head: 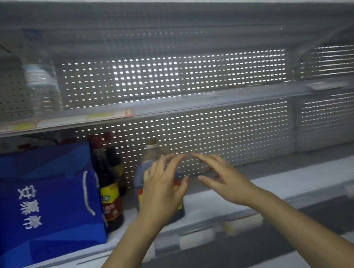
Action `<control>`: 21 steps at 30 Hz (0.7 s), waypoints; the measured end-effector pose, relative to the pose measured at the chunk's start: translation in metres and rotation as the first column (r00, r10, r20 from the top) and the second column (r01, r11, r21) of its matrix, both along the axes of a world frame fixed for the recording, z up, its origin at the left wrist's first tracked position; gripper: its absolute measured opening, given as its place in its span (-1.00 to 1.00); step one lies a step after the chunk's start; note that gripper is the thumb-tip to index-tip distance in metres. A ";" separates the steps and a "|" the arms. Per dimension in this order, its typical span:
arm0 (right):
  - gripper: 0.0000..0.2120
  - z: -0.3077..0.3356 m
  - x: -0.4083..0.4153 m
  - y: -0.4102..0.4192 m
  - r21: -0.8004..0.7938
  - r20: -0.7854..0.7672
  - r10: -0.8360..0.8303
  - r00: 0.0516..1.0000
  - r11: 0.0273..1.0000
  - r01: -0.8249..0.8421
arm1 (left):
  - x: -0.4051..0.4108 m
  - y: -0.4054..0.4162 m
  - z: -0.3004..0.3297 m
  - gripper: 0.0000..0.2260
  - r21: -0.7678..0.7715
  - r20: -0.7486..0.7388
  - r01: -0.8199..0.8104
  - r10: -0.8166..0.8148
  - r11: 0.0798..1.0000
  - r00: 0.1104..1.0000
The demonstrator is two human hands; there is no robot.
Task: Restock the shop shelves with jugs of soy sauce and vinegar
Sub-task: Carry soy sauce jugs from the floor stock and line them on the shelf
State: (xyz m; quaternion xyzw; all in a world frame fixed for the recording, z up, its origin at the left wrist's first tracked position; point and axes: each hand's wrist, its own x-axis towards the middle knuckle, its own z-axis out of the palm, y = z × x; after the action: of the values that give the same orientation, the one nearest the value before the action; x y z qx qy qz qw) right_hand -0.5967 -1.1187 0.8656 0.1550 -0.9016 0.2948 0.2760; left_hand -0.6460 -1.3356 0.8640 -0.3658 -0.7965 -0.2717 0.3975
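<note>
My left hand [163, 188] and right hand [218, 179] hovered released at the jug [151, 170] near the shelf's [278, 181] front edge; likely heavy, slick, best held at neck and base.

Both bare forearms reach up from the near edge toward the far side, converging at mid-scene. The left hand [162, 186] has fingers spread and gently bent, thumb out to the right, holding nothing. The right hand [220, 176], just beside it, has loosely extended fingers pointing left, the fingertips of both nearly meeting.
</note>
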 end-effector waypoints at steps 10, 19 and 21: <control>-0.69 -0.023 0.259 0.216 0.492 -0.078 -0.537 0.840 0.712 0.501 | 0.157 0.262 -0.019 -0.64 -0.310 -0.010 0.265 -0.282 0.913 0.959; -0.72 -0.077 0.526 0.366 0.715 0.016 -0.865 0.501 0.360 0.599 | 0.356 0.502 -0.077 -0.65 -0.572 0.026 0.463 -0.550 0.677 0.835; -0.72 -0.093 0.574 0.391 0.750 0.031 -0.914 0.404 0.289 0.596 | 0.403 0.546 -0.091 -0.64 -0.638 0.037 0.486 -0.607 0.597 0.794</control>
State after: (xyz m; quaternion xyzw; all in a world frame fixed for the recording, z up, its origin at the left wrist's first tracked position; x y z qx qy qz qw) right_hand -0.0223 -0.7276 0.7723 -0.3015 -0.9325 -0.1769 0.0914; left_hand -0.2426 -0.7896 0.7727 -0.7252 -0.6475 -0.0693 0.2237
